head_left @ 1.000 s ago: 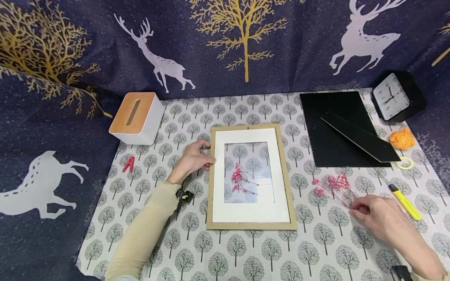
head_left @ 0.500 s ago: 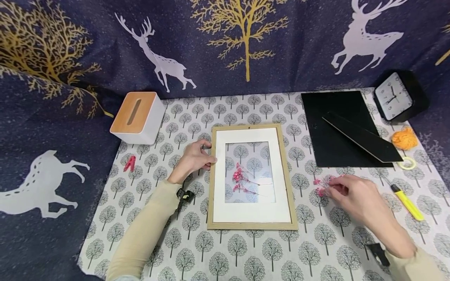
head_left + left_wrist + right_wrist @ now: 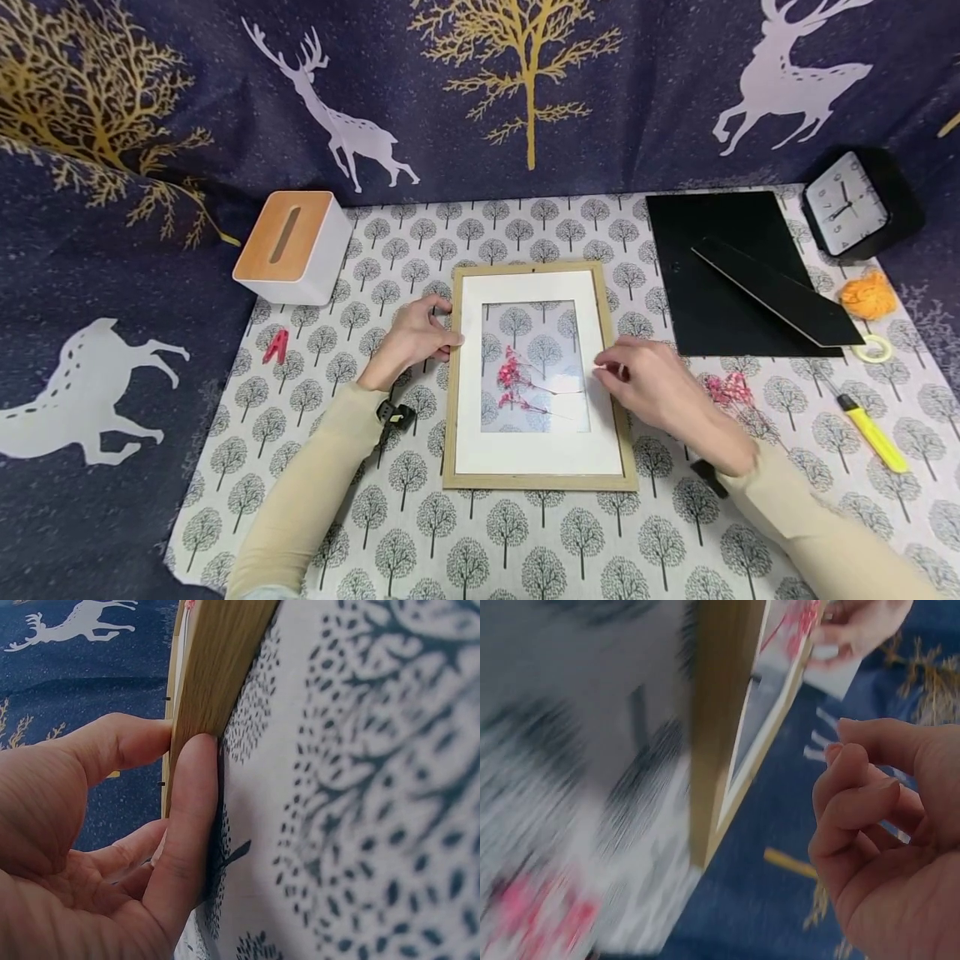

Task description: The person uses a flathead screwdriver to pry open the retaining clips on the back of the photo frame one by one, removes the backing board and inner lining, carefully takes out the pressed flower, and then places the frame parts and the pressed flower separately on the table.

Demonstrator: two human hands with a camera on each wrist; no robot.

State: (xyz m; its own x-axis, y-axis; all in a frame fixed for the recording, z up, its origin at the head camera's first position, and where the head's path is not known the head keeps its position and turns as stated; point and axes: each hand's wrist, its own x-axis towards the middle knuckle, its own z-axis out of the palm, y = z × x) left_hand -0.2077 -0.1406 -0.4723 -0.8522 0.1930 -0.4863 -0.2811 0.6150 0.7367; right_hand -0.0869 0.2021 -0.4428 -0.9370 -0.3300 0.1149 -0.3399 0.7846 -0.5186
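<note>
A wooden picture frame (image 3: pixel 543 482) with a white mat (image 3: pixel 532 454) lies on the tree-patterned cloth. Pink dried flowers (image 3: pixel 510 375) on thin stems show in its clear window. My left hand (image 3: pixel 412 335) pinches the frame's left edge; the left wrist view shows the thumb on its face and a finger (image 3: pixel 191 795) along its side. My right hand (image 3: pixel 652 383) is over the frame's right side, fingers curled, thumb and forefinger tips together. In the right wrist view nothing shows between those fingertips (image 3: pixel 844 731). More pink flowers (image 3: pixel 729 388) lie beyond the right forearm, partly hidden.
A black backing board (image 3: pixel 735 308) with a stand leg (image 3: pixel 780 292) lies at the back right. Near it are a clock (image 3: pixel 847 204), orange string (image 3: pixel 868 294), a yellow-green ring (image 3: pixel 873 349) and a yellow-handled tool (image 3: pixel 873 433). A tissue box (image 3: pixel 292 258) and red clip (image 3: pixel 276 347) stand left.
My right hand has moved left from the loose flowers on the cloth to the frame's right side. The left hand and the frame stay in place.
</note>
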